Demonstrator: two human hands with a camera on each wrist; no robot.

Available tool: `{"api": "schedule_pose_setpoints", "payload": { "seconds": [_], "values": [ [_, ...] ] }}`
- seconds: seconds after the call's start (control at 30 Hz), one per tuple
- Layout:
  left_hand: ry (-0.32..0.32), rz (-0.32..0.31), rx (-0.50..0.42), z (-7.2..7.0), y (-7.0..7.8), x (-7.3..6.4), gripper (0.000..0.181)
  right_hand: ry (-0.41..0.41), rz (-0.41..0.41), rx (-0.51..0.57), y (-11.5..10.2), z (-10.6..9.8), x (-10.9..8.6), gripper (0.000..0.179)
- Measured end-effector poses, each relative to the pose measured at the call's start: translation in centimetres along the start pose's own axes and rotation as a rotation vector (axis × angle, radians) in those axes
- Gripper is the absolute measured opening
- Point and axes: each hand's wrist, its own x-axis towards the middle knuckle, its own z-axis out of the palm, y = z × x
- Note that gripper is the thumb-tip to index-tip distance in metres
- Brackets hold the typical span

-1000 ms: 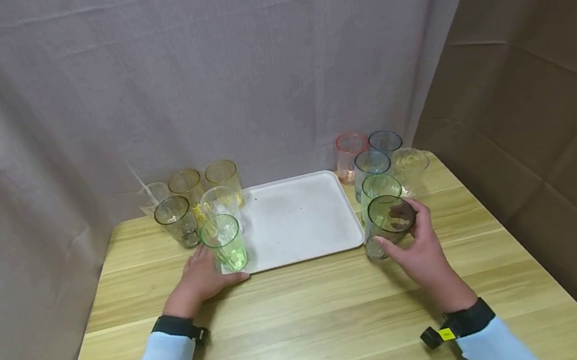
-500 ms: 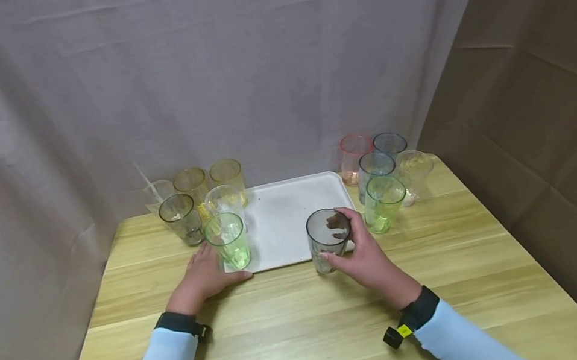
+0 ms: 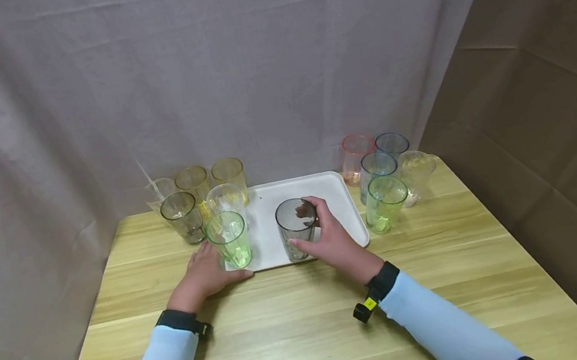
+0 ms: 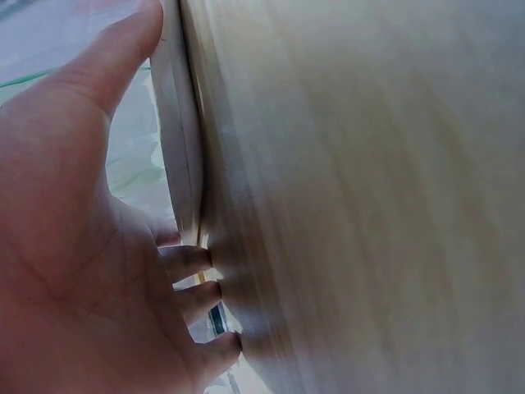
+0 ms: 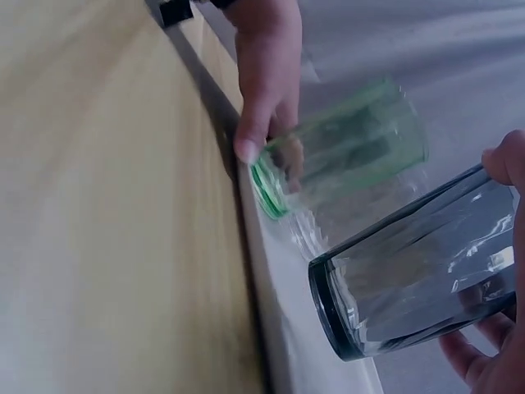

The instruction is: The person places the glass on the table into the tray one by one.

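Note:
My right hand grips a grey tumbler by its side, fingers behind and thumb in front. The tumbler is upright over the front part of the white tray; in the right wrist view its thick base is close over the tray surface. My left hand rests at the tray's front left corner, thumb along the front edge and fingers spread on the table by the left side. A green tumbler stands on that corner, just beside the left hand. Behind it is a clear glass.
Left of the tray are another grey tumbler, amber tumblers and a clear glass with a stick. To the right are a green tumbler, a red one, blue ones and a clear glass.
My right hand has carried the grey tumbler leftward from in front of the right-hand green tumbler to over the tray's front part. The left hand stays at the tray corner.

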Motion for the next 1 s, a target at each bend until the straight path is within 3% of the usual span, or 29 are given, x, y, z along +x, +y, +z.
{"api": "schedule_pose_setpoints", "payload": {
  "seconds": [0.4, 0.83, 1.0],
  "values": [
    [0.012, 0.011, -0.002, -0.5, 0.5, -0.3, 0.138, 0.001, 0.072, -0.083, 1.1, 1.4, 8.9, 0.098],
    [0.019, 0.015, 0.002, -0.1, 0.1, -0.2, 0.135, -0.002, 0.190, -0.142, 2.1, 2.2, 15.7, 0.101],
    [0.013, 0.009, 0.015, 0.1, 0.0, 0.1, 0.136, 0.012, 0.189, -0.119, 2.1, 2.1, 17.4, 0.097]
  ]
}}
